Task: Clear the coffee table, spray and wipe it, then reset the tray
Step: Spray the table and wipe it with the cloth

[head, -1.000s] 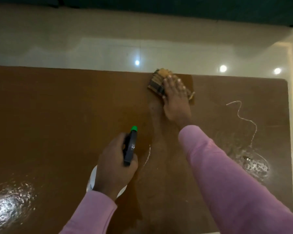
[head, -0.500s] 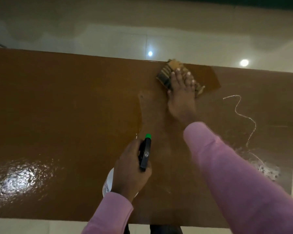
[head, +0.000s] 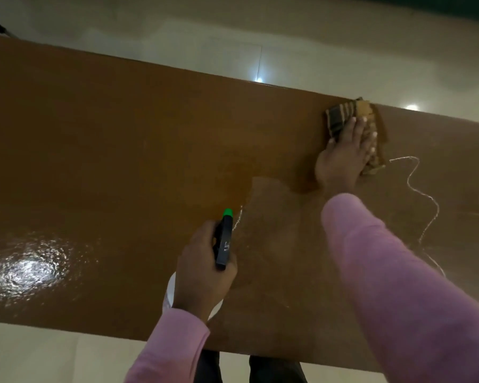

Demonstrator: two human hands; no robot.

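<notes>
Toward the upper right of the frame, near the far edge of the brown worktop (head: 122, 150), a folded cloth (head: 340, 117) with dark and tan stripes lies flat under the person's right hand (head: 343, 156). That grip is spread wide, palm down and fingers (head: 357, 128) extended across the cloth, pressing on it rather than closing around it; part of the cloth shows beyond the fingertips and along the right side of the hand. A pink sleeve (head: 398, 272) runs from the wrist to the lower right corner of the frame.

Lower centre, the left hand (head: 202, 272) is wrapped around the neck of a spray bottle (head: 224, 241), its grip closed on the black trigger head, whose green nozzle tip points toward the far edge. A sliver of the bottle's white body shows below the hand, over the near part of the worktop. A second pink sleeve (head: 174, 346) leads down to the bottom edge.

Between the two hands the surface looks duller and filmy. A thin white squiggle of liquid (head: 423, 200) trails down the right side of the worktop, just right of the cloth. At lower left a wet patch (head: 28, 269) glares under the light. Pale glossy floor tiles (head: 205, 45) with small bright reflections fill the top of the frame beyond the far edge.
</notes>
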